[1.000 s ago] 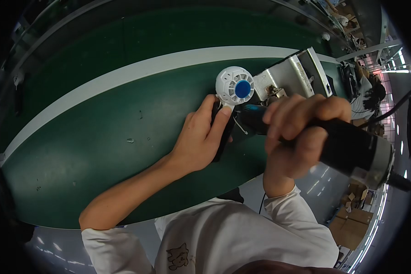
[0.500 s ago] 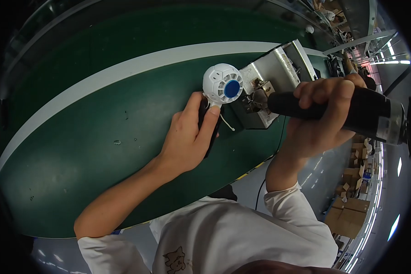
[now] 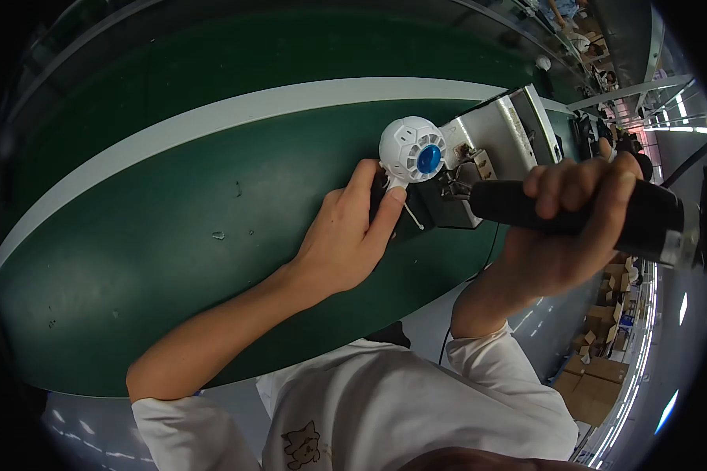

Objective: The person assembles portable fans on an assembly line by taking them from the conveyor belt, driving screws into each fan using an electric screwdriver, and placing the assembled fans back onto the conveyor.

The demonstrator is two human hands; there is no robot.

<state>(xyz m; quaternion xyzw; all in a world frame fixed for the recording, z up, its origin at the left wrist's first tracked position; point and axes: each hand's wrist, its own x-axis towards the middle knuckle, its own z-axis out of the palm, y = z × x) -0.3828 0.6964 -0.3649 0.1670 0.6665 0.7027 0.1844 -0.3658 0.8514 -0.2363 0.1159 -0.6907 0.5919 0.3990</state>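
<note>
My left hand (image 3: pixel 346 235) is closed on the neck of a white ball-shaped device (image 3: pixel 408 149), which has a grille and a round blue centre (image 3: pixel 429 159). A dark part lies under the fingers, and a thin pale wire (image 3: pixel 414 217) sticks out beside it. In my right hand (image 3: pixel 565 228) is a black cylindrical power tool (image 3: pixel 644 220), its narrow end pointing left at the metal fixture (image 3: pixel 499 129). Small metal parts (image 3: pixel 483 165) sit on the fixture, just right of the white device. The tool's tip is hard to make out.
The green table (image 3: pixel 173 204) has a white strip (image 3: pixel 236 104) along its far side. Small clear bits (image 3: pixel 218 235) lie on its surface. Cardboard boxes (image 3: pixel 593 388) stand on the floor at the right. A person (image 3: pixel 632 149) is partly visible at the far right.
My right hand has drawn the tool to the right, away from the white device. My left hand still holds the device. The camera view has shifted slightly.
</note>
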